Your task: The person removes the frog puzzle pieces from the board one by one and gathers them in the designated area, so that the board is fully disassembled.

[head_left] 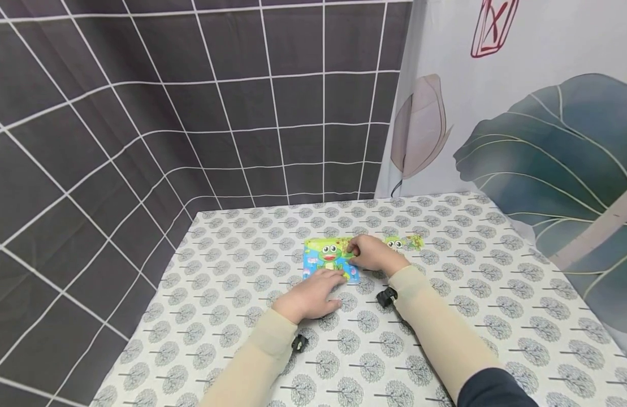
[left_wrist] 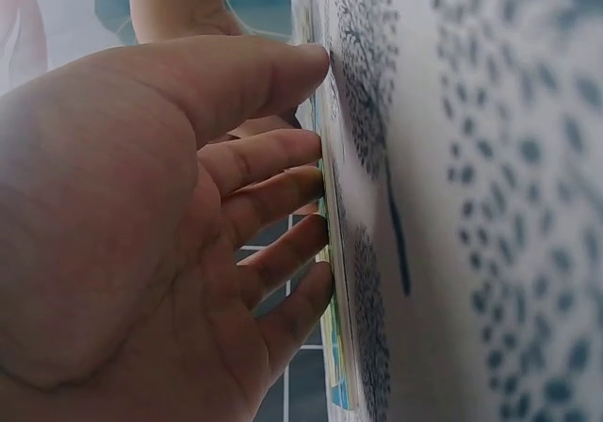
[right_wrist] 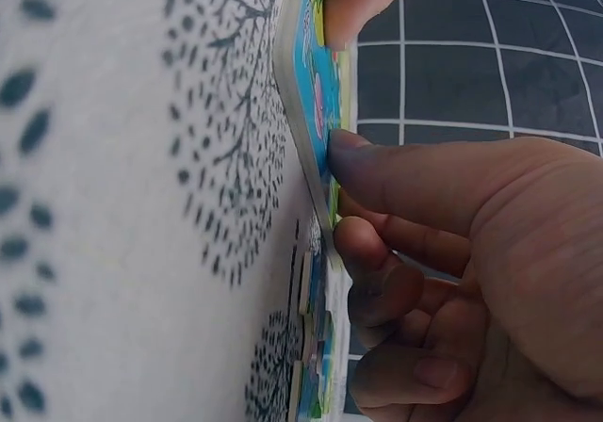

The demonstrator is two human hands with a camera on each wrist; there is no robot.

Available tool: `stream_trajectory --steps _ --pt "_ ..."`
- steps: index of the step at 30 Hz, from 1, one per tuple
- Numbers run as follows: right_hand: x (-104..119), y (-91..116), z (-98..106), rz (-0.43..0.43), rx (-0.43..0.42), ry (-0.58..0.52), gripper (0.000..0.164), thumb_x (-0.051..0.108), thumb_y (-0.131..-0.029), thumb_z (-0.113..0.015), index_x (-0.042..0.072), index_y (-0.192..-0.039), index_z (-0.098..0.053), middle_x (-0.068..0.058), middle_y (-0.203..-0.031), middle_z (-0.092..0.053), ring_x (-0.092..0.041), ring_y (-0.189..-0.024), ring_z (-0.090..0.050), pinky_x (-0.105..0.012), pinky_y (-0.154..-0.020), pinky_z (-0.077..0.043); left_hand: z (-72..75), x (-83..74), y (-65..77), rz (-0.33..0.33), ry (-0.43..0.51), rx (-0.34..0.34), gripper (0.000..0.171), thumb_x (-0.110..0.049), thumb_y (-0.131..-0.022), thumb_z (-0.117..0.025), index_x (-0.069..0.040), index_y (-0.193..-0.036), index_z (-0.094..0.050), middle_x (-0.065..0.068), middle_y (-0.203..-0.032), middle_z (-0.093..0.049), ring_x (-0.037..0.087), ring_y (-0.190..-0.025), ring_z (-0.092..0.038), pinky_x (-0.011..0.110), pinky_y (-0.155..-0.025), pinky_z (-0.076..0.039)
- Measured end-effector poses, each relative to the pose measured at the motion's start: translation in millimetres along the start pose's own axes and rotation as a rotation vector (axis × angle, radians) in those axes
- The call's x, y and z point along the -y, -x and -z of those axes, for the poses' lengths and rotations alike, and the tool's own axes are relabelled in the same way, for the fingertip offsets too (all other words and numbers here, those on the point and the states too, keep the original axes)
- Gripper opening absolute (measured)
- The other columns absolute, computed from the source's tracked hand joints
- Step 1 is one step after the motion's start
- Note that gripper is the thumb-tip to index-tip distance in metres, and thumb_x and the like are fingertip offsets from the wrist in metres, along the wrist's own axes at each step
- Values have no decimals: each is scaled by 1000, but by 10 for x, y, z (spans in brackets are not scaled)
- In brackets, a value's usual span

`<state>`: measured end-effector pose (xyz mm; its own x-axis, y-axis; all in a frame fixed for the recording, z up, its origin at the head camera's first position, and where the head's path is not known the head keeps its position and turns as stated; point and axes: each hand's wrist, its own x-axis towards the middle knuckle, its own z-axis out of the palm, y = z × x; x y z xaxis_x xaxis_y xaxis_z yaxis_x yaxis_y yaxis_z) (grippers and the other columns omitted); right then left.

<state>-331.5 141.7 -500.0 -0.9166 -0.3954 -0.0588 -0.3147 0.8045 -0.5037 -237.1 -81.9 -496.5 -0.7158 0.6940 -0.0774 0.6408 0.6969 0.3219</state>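
A flat frog puzzle with a blue and green picture lies on the table, its thin edge visible in the right wrist view. My left hand rests its fingertips on the near edge of the puzzle, fingers fairly straight and spread, thumb apart. At the puzzle's right side my right hand pinches the edge; its thumb lies on the blue face and the other fingers curl. What exactly sits between those fingertips is partly hidden. Behind the right hand lies a second frog picture, partly covered.
Several thin flat pieces lie beyond the right hand. A white tablecloth with grey tree prints covers the table. Dark gridded cloth hangs behind and to the left, and a white leaf-printed curtain to the right.
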Motion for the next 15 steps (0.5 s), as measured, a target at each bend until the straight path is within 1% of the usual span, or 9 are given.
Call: stream_trajectory --steps 7,12,15 --pt "20 -8 -13 -15 -1 1 30 18 -89 -85 7 -115 -72 0 -87 -61 -17 -79 -56 -36 -78 -53 -2 -7 -7 -4 -17 -9 59 -35 -102 -67 -13 -154 -51 3 -167 -38 26 -153 -33 42 -127 -27" --pt "43 17 4 -20 -21 -28 30 15 -87 -86 10 -110 -68 -1 -90 -61 -17 -81 -57 -37 -81 -54 1 -10 -21 1 -24 -14 58 -36 -102 -66 -13 -154 -51 4 -168 -37 26 -153 -33 43 -127 -25" --pt "43 19 4 -18 -43 -43 27 14 -87 -85 12 -107 -67 0 -88 -61 -17 -79 -57 -36 -78 -53 7 -18 -32 8 -27 -14 58 -35 -102 -66 -13 -154 -51 4 -168 -37 26 -153 -33 42 -127 -26"
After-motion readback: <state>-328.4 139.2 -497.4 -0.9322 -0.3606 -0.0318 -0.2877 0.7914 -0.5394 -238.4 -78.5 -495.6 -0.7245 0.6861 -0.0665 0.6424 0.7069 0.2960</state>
